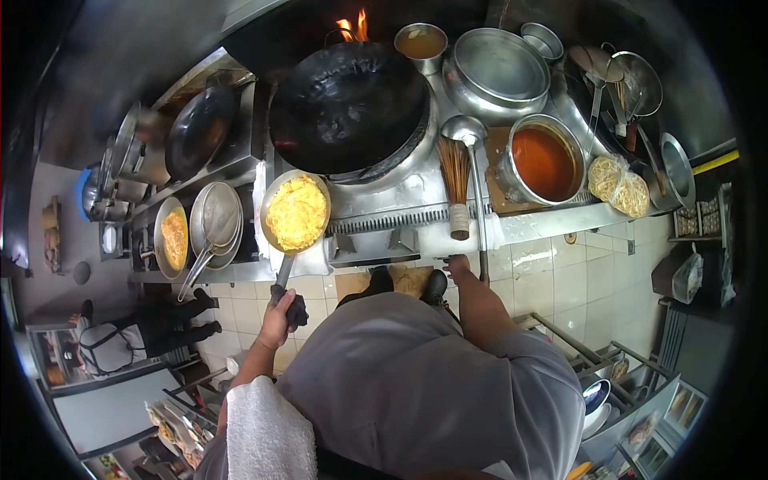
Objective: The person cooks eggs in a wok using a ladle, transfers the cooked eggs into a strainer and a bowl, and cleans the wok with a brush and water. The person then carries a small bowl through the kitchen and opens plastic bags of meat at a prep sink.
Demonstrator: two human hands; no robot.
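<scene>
The fingers of the left hand (274,322) are closed around the handle (283,274) of a small pan, with a bunched dark cloth (297,311) at their right side. The fingers of the right hand (458,269) are at the front edge of the worktop (560,215); how far they are open, or whether they hold anything, I cannot tell.

Straight out from the left fingers, the pan (280,248) carries yellow cooked egg (296,210). To their left lie round strainers (218,214). Just past the right fingers is a white cloth (436,239), with a bristle brush (454,176) reaching over it and a ladle (464,128) whose shaft runs down to their right. Farther right of them stands a pot (506,172) of orange-red sauce (544,164). Beyond both hands' fingers sits a large dark wok (344,104), flames (362,26) rising behind it.
</scene>
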